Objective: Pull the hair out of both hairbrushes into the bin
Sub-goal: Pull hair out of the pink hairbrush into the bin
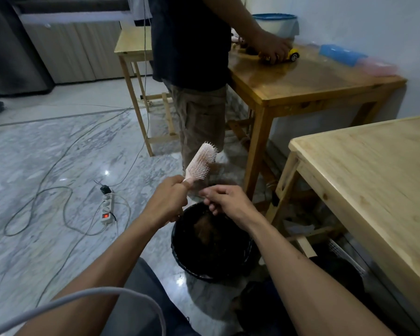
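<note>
The left hand [166, 202] grips the pink hairbrush [200, 162] by its handle; the right hand [224, 198] fingers pinch what looks like hair above the bin [180, 243]. Released early, strands may drift past the rim onto the floor.

Hairbrush [201, 161] handle hidden inside left hand [166, 202]. Hair between right hand [224, 200] fingertips too fine to tell. Bin [180, 248] contents dark, indistinct. Standing person [192, 57] cut off by top edge.
</note>
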